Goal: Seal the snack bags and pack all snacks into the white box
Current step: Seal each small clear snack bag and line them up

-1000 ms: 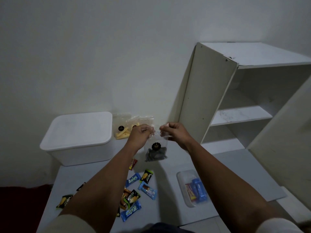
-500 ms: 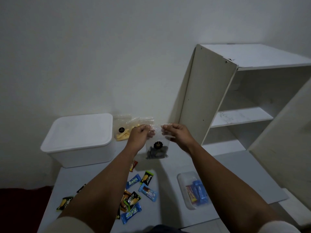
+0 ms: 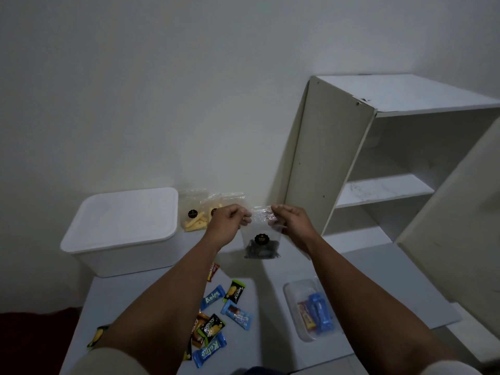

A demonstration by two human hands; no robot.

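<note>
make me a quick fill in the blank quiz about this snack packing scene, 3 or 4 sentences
1. The left hand and right hand pinch the top edge of a clear bag holding ____ coloured snacks.
2. The white box has its lid ____.
3. The bags of yellow sticks stand against the ____.
4. The clear tray lies under the person's ____ forearm.

Missing words: dark; on; wall; right
</note>
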